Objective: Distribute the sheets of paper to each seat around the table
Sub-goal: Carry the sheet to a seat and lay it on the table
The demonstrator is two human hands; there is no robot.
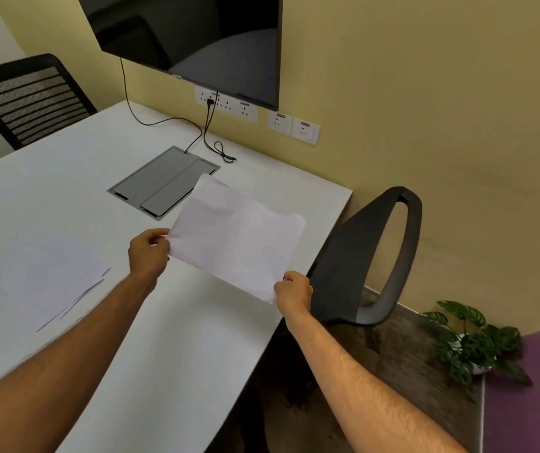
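I pinch one sheet (236, 237) between my left hand (148, 253) and right hand (293, 291); a loose stack (49, 279) lies at nine o'clock; two chairs, one (28, 99) at eleven, one (366, 256) at three.

Even, soft indoor light; white table (196, 338) is near overexposed, so the stack (49, 282) barely separates from it. The screen (190, 34) holds dim reflections. Shadows are faint. Wide-angle bending shows at the edges; detail is slightly soft.

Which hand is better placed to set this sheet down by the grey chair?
Probably the right hand: it grips the sheet at the corner nearest the grey chair; the left hand is farther away.
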